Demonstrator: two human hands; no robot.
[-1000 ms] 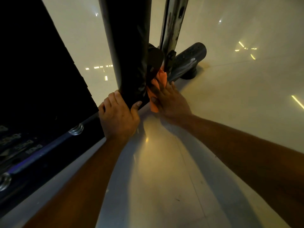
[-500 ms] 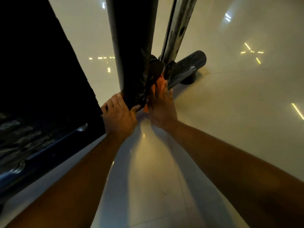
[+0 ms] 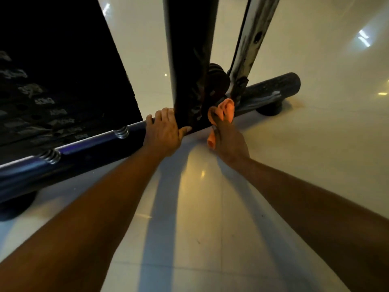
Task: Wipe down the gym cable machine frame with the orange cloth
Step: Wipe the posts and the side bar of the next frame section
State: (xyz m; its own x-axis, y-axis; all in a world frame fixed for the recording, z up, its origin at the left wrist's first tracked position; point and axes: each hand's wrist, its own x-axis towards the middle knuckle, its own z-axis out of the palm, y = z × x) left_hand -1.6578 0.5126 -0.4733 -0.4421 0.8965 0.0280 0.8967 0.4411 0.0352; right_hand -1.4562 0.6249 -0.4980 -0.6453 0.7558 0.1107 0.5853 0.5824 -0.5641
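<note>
The cable machine's black upright post (image 3: 189,60) rises from a dark base tube (image 3: 88,148) that runs across the floor. My left hand (image 3: 165,131) grips the foot of the post where it meets the tube, thumb on the near side. My right hand (image 3: 228,140) holds the orange cloth (image 3: 226,109) bunched against the right side of the post's foot, just below a black pulley (image 3: 217,79). A tail of the cloth hangs out under the hand. The fingertips are hidden in the cloth.
A black weight stack (image 3: 52,81) with faint number labels fills the upper left. A worn silver guide rail (image 3: 250,43) slants up right of the post. The tube's right end (image 3: 280,85) sits on a round rubber foot. Glossy pale floor tiles (image 3: 210,218) lie all around.
The view has pulled back and tilted, showing more of the base tube. My right hand has turned, and more of the orange cloth shows above the fingers. My left hand keeps its grip.
</note>
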